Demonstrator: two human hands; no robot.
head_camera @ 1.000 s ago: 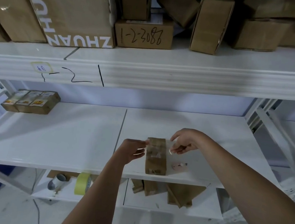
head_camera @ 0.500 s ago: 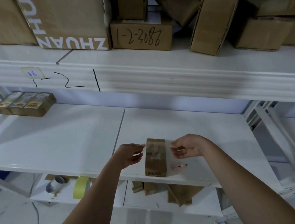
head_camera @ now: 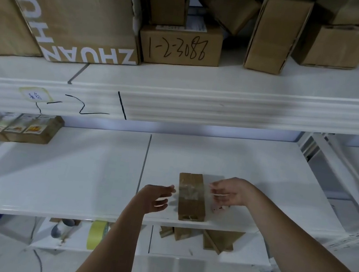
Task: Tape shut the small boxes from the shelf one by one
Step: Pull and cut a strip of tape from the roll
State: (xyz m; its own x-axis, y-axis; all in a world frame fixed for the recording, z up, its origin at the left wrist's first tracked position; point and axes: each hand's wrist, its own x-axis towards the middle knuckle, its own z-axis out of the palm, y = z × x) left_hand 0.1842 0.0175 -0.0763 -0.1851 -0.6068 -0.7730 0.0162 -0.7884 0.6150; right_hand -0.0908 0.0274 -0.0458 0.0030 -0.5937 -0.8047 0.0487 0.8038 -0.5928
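Observation:
A small brown box (head_camera: 191, 205) lies lengthwise near the front edge of the white middle shelf (head_camera: 78, 180). A strip of clear tape (head_camera: 190, 191) crosses its top. Its right end runs out to my right hand (head_camera: 231, 193), which pinches it with curled fingers just right of the box. My left hand (head_camera: 155, 197) hovers at the box's left side with fingers relaxed and spread; its fingertips are close to the tape's left end but hold nothing. A small pink object (head_camera: 218, 209) lies on the shelf under my right hand.
Three labelled small boxes (head_camera: 24, 130) stand together at the shelf's far left. Large cartons (head_camera: 180, 45) fill the upper shelf. On the lower shelf are a yellow tape roll (head_camera: 96, 234), a grey roll (head_camera: 62, 228) and flat brown boxes (head_camera: 217, 240).
My left hand has let go of the tape's left end and opened, drifting slightly off the box. My right hand has come lower beside the box with the tape end.

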